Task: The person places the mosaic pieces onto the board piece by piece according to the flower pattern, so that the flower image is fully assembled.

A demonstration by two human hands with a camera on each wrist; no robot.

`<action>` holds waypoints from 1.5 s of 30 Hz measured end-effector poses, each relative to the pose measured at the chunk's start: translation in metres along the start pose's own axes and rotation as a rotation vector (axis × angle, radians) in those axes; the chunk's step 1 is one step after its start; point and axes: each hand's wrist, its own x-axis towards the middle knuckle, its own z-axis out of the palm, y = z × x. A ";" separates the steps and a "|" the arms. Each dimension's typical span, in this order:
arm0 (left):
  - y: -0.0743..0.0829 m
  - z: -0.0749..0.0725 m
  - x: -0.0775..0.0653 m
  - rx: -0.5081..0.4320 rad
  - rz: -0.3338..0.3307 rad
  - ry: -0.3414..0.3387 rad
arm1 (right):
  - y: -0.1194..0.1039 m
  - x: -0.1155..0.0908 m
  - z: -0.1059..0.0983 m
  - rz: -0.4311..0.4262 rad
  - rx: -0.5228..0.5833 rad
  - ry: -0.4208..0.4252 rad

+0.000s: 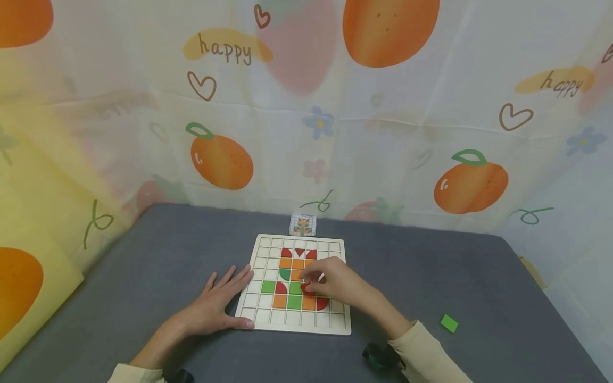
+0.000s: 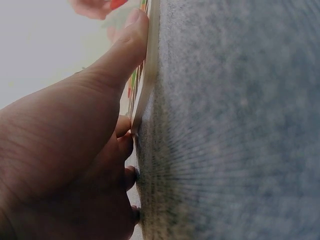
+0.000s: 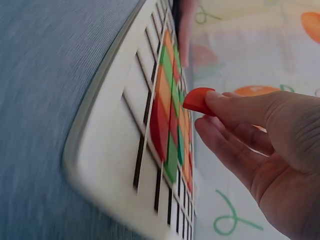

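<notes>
A white gridded board [image 1: 262, 318] lies on the grey table, with red, orange and green square, quarter-circle and triangle tiles set in its middle cells. My left hand [image 1: 215, 304] rests with fingers spread at the board's left edge, its thumb at the near left corner. Over the right-middle part of the board is my right hand [image 1: 339, 279]. It pinches a red quarter-circle tile [image 3: 197, 101] by thumb and fingers, just off the board in the right wrist view. My right hand hides some cells beneath it in the head view.
A small pattern card [image 1: 303, 225] lies beyond the board's far edge. One loose green square tile [image 1: 449, 323] is on the table [image 1: 412, 266] to the right. A printed cloth [image 1: 383, 127] hangs behind the table. Dark round objects [image 1: 375, 356] sit by both wrists.
</notes>
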 end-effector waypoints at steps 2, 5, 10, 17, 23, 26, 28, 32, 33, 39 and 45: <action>0.000 0.000 0.000 -0.002 0.005 0.001 | -0.004 0.005 0.003 -0.001 0.010 0.002; 0.000 -0.001 0.000 0.000 0.011 0.005 | -0.009 0.012 0.009 0.004 0.033 0.003; -0.001 0.000 0.000 0.005 0.014 0.006 | -0.013 0.023 0.018 -0.003 0.043 -0.001; -0.002 0.001 0.001 0.002 0.006 0.000 | -0.019 0.036 0.028 -0.014 0.064 -0.036; -0.003 0.003 0.000 0.002 0.022 0.014 | -0.024 0.042 0.037 -0.043 0.061 -0.057; -0.004 0.003 0.000 0.001 0.028 0.019 | -0.025 0.043 0.040 -0.047 0.068 -0.051; -0.004 0.003 0.000 0.000 0.026 0.019 | -0.026 0.043 0.042 -0.039 0.071 -0.034; -0.003 0.001 -0.002 -0.004 0.044 0.030 | -0.029 0.045 0.047 -0.029 0.061 0.005; -0.003 0.001 -0.002 -0.004 0.046 0.032 | -0.030 0.045 0.049 -0.022 0.060 0.010; -0.002 0.002 -0.002 0.003 0.043 0.030 | -0.034 0.047 0.055 0.026 0.030 -0.008; -0.001 0.001 -0.002 -0.001 0.058 0.043 | -0.034 0.048 0.057 0.055 -0.014 -0.004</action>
